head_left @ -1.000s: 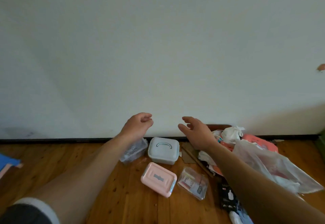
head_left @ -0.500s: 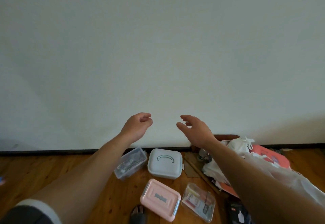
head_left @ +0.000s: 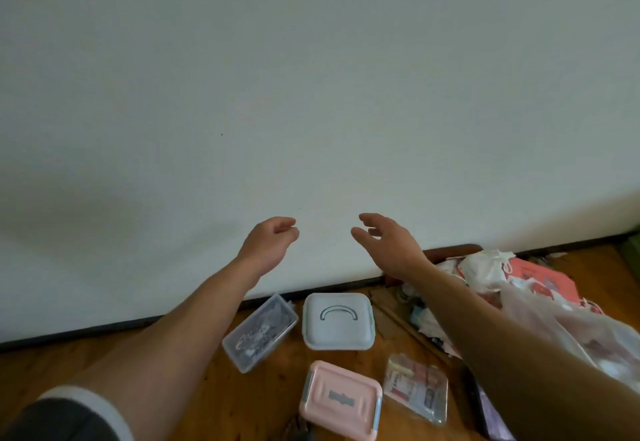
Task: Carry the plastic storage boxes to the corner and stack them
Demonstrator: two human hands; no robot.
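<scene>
Two clear boxes [head_left: 259, 331] [head_left: 417, 394], one grey box [head_left: 337, 324], one pink box [head_left: 341, 401]; two hands [head_left: 266, 246] [head_left: 393, 246] empty

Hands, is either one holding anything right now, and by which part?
Nothing is held. The left hand and right hand hover empty, fingers loosely curled, clear of the pale blue box below.

Two hands [head_left: 268, 245] [head_left: 391, 246], two clear boxes [head_left: 259, 331] [head_left: 417, 392], one pale blue box [head_left: 337, 321], one pink box [head_left: 341, 399], one plastic bag [head_left: 571, 330]

left hand [head_left: 268, 243], right hand [head_left: 391, 248] hang slack above blue box [head_left: 337, 324], pink box [head_left: 341, 399]; clear box [head_left: 259, 331] contents blurred.
</scene>
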